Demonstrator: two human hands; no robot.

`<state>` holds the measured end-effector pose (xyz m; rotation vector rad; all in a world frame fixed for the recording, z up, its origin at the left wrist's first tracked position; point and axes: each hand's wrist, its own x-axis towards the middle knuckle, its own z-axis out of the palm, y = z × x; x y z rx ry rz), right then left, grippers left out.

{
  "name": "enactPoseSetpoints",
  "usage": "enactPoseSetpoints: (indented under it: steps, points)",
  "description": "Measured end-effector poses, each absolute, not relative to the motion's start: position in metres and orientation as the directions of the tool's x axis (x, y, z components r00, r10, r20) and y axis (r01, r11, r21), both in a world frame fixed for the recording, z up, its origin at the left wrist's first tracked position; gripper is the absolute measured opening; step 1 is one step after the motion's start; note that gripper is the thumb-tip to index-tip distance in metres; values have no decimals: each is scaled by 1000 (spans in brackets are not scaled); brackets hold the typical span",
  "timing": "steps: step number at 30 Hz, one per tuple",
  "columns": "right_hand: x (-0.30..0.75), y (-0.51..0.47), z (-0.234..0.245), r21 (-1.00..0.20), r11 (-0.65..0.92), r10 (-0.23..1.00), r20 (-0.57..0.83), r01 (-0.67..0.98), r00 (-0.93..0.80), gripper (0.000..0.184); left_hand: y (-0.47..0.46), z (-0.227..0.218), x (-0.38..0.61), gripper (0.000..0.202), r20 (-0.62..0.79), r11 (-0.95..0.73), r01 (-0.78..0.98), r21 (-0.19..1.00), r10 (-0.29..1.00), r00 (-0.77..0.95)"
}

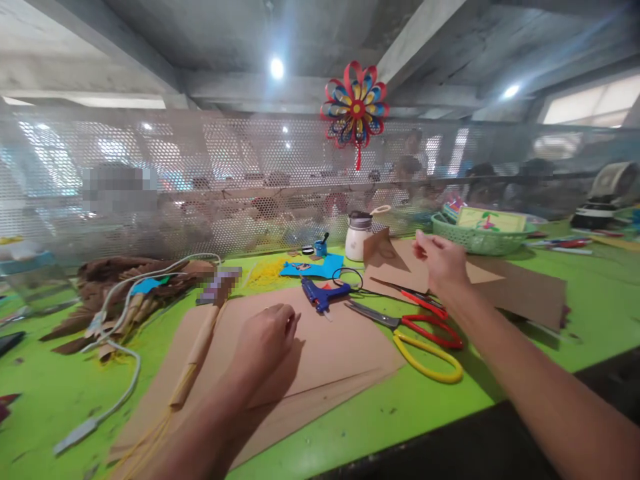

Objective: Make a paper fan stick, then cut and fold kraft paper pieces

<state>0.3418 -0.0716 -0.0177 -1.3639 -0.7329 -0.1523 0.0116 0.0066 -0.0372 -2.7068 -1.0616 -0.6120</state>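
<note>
My left hand (265, 340) rests as a loose fist on a stack of brown paper sheets (330, 353), fingers curled with nothing visible in them. My right hand (440, 260) is raised over more brown paper (520, 287) at the right, fingers curled together; whether they pinch anything is unclear. Between the hands lie a blue glue gun (320, 293) and scissors with red and yellow handles (420, 333).
A green table (590, 320) holds a white jar (357, 237), a green basket (475, 237), blue paper scraps (313, 268), a white cable (125, 373), rolled brown paper (125, 293) and a wooden stick (197, 353). A mesh screen (200, 180) with a paper pinwheel (355, 107) stands behind.
</note>
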Motion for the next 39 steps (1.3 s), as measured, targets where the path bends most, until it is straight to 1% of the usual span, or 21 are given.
enactPoseSetpoints:
  steps: [2,4,6,8,12,15,18,21,24,27,30,32,36,39]
  points:
    - [363,-74,-9,-797,124,370,590,591,717,42,5,-36,12,29,420,-731,682,-17,614,669]
    - [380,-75,-8,-746,10,476,589,666,653,38,5,-36,12,29,413,-732,681,-12,617,670]
    - [395,-74,-14,-684,-93,588,549,724,594,37,4,-36,12,30,406,-730,683,-6,623,669]
    - [407,-74,-24,-620,-174,670,494,765,553,37,4,-36,12,30,407,-727,686,3,628,664]
    - [422,-78,-46,-509,-269,764,405,818,502,32,7,-39,12,29,424,-741,671,11,612,668]
    - [425,-81,-58,-451,-294,792,379,843,479,21,10,-41,11,29,440,-746,666,17,603,665]
    - [423,-81,-64,-418,-308,782,401,855,478,18,7,-38,10,30,439,-725,689,23,626,644]
    - [423,-77,-65,-410,-332,732,455,849,506,19,0,-30,9,29,417,-693,720,42,667,618]
    - [425,-73,-62,-443,-367,643,515,818,567,20,-7,-24,9,28,394,-676,735,52,690,607]
    - [423,-68,-60,-517,-370,537,559,772,632,25,-7,-27,11,29,401,-694,718,53,674,621]
    - [410,-57,-59,-587,-302,469,595,751,653,36,-3,-37,14,30,410,-714,697,62,655,635]
    - [393,-46,-57,-614,-235,456,615,753,643,40,0,-43,14,30,414,-723,688,57,645,643]
    - [351,-25,-54,-632,-95,486,644,769,590,34,4,-49,11,29,421,-723,690,41,639,644]
    - [333,-20,-59,-660,-13,504,644,751,575,32,5,-50,9,30,413,-724,689,41,640,648]
